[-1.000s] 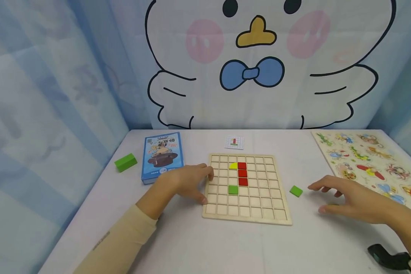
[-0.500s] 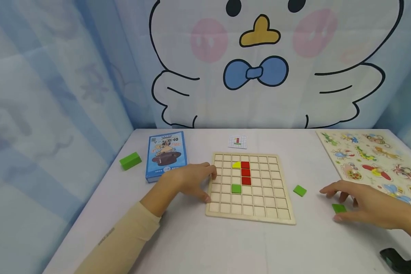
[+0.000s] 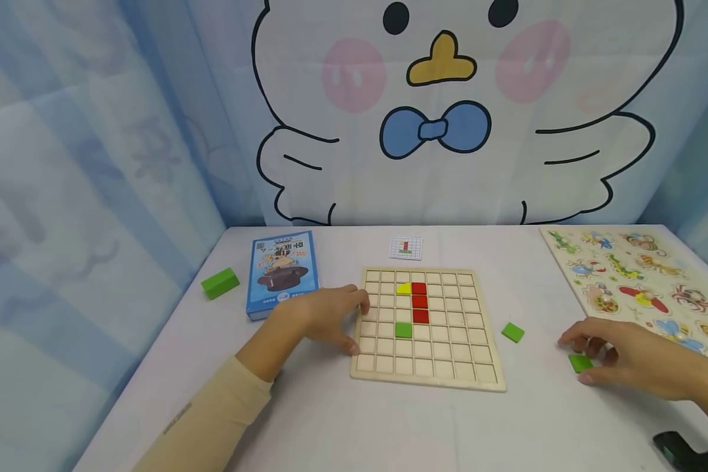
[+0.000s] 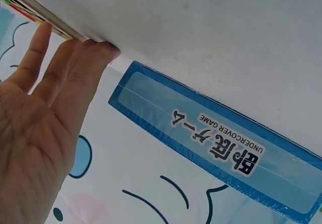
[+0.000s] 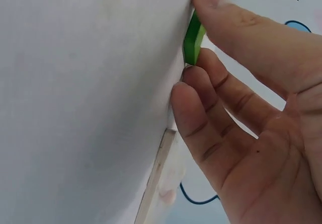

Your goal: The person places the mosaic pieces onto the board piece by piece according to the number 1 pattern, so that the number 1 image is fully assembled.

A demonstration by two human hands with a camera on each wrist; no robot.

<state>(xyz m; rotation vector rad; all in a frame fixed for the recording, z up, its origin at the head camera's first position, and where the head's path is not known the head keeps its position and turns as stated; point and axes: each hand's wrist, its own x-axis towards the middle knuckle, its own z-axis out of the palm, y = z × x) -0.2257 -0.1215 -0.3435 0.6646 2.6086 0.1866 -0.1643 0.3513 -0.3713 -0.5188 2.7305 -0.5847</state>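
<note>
A square wooden grid board [image 3: 383, 364] lies on the white table, with three red tiles [image 3: 419, 302] in a column, a yellow piece [image 3: 404, 289] and a green tile [image 3: 404, 330] in its cells. My left hand [image 3: 324, 316] rests at the board's left edge, thumb and fingertips touching it, palm free. To the right, my right hand [image 3: 643, 357] is low over the table with its thumb and curled fingertips at opposite sides of another green tile [image 3: 580, 363]. That tile [image 5: 193, 38] lies flat against the tabletop in the right wrist view. A loose green tile [image 3: 512, 332] sits between board and right hand.
A blue game box [image 3: 280, 272] stands behind my left hand, with a green block [image 3: 220, 284] farther left. Behind the board lies a small pattern card [image 3: 406, 248]. An animal picture board [image 3: 643, 262] fills the right side. A black object [image 3: 684, 452] is at the lower right.
My right hand has moved a little right and toward me, and its fingers have closed in on the green tile there. The left hand stays at the board; the view shifts slightly.
</note>
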